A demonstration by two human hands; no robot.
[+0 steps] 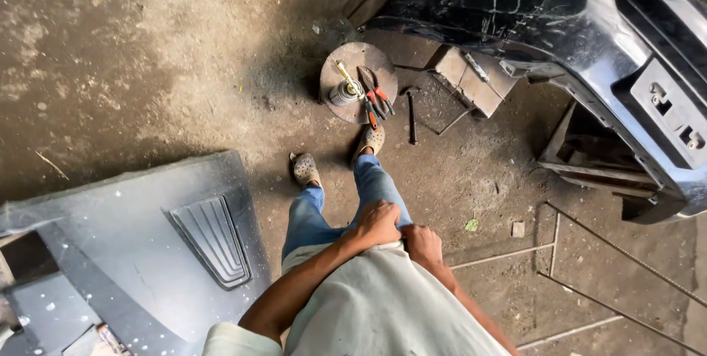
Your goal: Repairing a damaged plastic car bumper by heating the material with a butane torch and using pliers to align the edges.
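Both hands, left hand (pixel 378 223) and right hand (pixel 422 244), grip the pale shirt hem (pixel 383 253) closed (frame centre); pliers (pixel 379 94) lie on the round disc (pixel 331 69) above.

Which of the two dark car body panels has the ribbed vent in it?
The matte grey panel lying at lower left; its ribbed vent shows clearly. The glossy black bumper at upper right has none visible.

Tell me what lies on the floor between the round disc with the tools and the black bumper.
In the head view, a hammer lies between the round disc and black bumper, with a wooden block beside it.
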